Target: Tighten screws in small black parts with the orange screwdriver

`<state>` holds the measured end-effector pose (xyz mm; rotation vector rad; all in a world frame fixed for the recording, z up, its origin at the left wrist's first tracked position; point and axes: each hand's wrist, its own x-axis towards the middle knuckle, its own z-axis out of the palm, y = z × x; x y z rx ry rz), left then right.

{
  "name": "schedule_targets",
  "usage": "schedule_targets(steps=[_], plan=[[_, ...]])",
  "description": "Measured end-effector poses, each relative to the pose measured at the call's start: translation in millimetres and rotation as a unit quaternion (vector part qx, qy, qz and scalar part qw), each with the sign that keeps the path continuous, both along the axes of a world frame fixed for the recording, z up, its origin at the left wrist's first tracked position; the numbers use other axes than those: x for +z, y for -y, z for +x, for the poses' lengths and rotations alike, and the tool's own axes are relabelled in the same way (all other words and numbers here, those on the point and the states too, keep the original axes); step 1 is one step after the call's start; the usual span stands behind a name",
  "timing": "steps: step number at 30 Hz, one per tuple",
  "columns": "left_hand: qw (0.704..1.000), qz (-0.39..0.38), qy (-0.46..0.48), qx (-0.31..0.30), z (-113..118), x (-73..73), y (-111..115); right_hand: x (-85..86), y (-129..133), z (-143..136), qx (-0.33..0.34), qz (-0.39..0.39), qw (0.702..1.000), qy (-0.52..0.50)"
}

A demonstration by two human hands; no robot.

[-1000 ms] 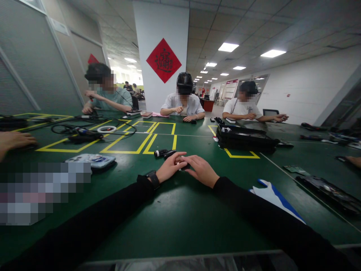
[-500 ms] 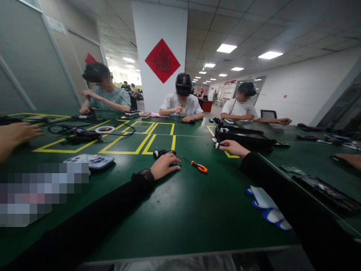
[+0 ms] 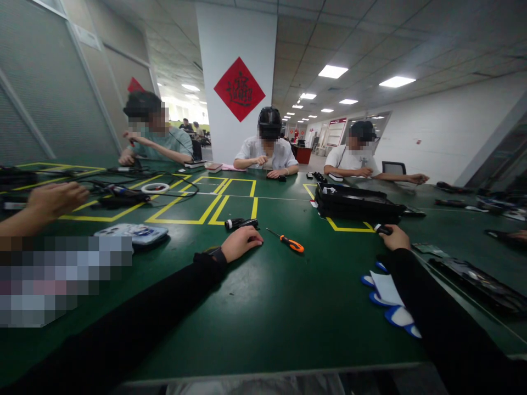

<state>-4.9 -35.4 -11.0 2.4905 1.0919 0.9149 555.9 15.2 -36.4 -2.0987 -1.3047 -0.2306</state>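
My left hand (image 3: pixel 242 243) rests on the green table, its fingers loosely bent and holding nothing. Just beyond its knuckles lies a black cylindrical piece with a white band (image 3: pixel 234 224). To the right of the fingertips is a screwdriver (image 3: pixel 291 243) with an orange and black handle, its shaft pointing away to the left. My right hand (image 3: pixel 397 238) is closed on a small black cylinder with a white end (image 3: pixel 382 229), whose exact kind I cannot make out. That hand is just in front of a long black open case (image 3: pixel 358 208).
White-and-blue pieces (image 3: pixel 387 291) lie beside my right forearm, with a black housing (image 3: pixel 473 280) farther right. A phone (image 3: pixel 135 235), cables and a white ring (image 3: pixel 155 187) are on the left. A co-worker's hand (image 3: pixel 57 200) reaches in there; three people sit opposite.
My right hand has moved right and nearer to me with the black cylinder. My left fingers have drawn closer together. The co-worker's hand at left has moved right.
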Motion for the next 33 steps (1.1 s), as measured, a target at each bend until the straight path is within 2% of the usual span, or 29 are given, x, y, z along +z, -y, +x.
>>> schedule_targets(steps=[7, 18, 21, 24, 26, 27, 29, 31, 33], plan=[[1.000, 0.008, -0.003, 0.023, -1.1, -3.7, -2.6, -5.1, -2.6, 15.3, 0.011, 0.012, 1.000, -0.006], [1.000, 0.007, -0.009, 0.024, -0.9, -1.8, -0.9, -3.0, 2.5, 7.8, -0.002, 0.019, 1.000, 0.023], [1.000, 0.011, -0.013, 0.025, -0.6, -0.8, 0.0, 6.6, 9.5, -5.3, -0.031, 0.035, 0.998, 0.046], [1.000, 0.014, -0.007, 0.023, -0.4, -1.8, -0.3, 32.5, 14.9, -32.4, -0.039, 0.113, 0.989, 0.087], [1.000, 0.014, -0.002, 0.022, -0.6, -3.3, -1.3, 58.0, 16.4, -61.5, 0.012, 0.153, 0.982, 0.108], [1.000, 0.014, 0.000, 0.023, -0.8, -4.2, -2.2, 71.2, 17.2, -80.0, 0.059, 0.148, 0.982, 0.104], [0.999, 0.010, -0.002, 0.033, -1.3, -5.8, -4.7, 93.4, 20.8, -124.7, 0.192, 0.090, 0.975, 0.070], [0.999, 0.002, -0.009, 0.049, -1.4, -6.8, -8.0, 103.7, 28.5, -176.6, 0.342, 0.010, 0.939, 0.045], [0.998, -0.001, -0.030, 0.055, -0.6, -6.9, -11.1, 99.2, 39.7, -229.3, 0.469, -0.061, 0.880, 0.044]])
